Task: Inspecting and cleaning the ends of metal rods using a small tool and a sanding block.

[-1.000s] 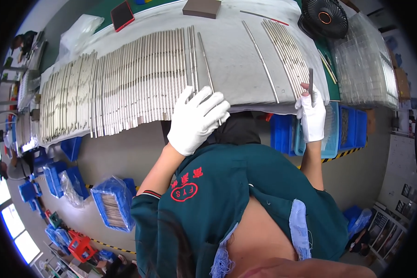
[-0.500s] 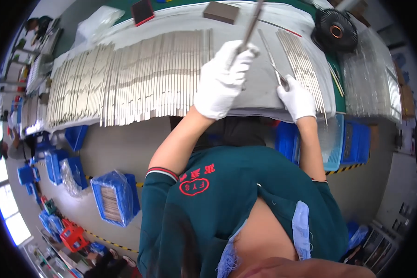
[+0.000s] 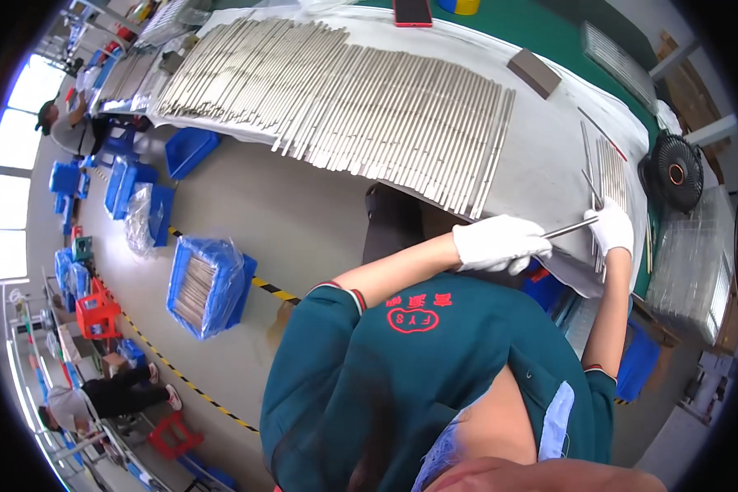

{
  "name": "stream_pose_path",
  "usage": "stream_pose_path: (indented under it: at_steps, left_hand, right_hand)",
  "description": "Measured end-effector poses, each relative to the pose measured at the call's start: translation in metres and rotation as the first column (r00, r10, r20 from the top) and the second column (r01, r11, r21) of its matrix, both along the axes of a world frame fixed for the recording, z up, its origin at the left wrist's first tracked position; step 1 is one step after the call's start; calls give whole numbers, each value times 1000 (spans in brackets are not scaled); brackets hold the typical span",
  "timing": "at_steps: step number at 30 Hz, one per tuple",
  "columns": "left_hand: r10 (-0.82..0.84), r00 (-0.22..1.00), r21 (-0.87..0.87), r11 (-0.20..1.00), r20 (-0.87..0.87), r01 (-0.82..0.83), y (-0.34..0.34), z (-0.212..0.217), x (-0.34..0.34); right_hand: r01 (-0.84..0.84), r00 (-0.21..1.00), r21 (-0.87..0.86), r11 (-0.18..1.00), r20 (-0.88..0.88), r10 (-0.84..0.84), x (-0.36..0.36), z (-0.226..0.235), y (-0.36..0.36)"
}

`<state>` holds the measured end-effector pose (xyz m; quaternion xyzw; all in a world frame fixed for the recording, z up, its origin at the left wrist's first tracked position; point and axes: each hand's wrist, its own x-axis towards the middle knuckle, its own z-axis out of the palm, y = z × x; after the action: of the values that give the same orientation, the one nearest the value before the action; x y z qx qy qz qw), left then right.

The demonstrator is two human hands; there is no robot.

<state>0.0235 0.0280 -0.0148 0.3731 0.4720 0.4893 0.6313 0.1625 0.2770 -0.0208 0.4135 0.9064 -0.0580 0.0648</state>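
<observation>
My left hand, in a white glove, is closed around a slim metal rod. The rod slants up to the right and its far end meets my right hand, also gloved in white. That hand has its fingers curled, and a thin dark metal piece sticks out above its fingertips. Whether my right fingers also grip the rod's end is hard to tell. Close by, a small group of metal strips lies on the grey cloth. A long row of similar metal strips spreads to the left.
A brown block and a red-edged dark box are at the table's back. A black fan and clear plastic-wrapped stock stand right. On the floor, a blue crate holds more strips. Other people are at far left.
My left hand has come down from its raised position, bringing the rod low and across to my right hand. The view has swung, so the table now appears slanted.
</observation>
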Motion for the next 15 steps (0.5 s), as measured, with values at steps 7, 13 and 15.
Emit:
stream_pose_path:
  at_steps: [7,13,15]
  left_hand:
    - [180,965,-324,940,192,-111,-6,-61,22]
    - [353,903,-442,869,244,-220,6,-63,29]
    - [345,899,-413,885,271,-215,8,-65,29]
  right_hand:
    - [-85,958,26,996,-272,89,-14,36,-21]
    - [-311,942,159,937,-78,326,-76,10,-8]
    - [-289,946,182,940,-97,310,-92,9,-3]
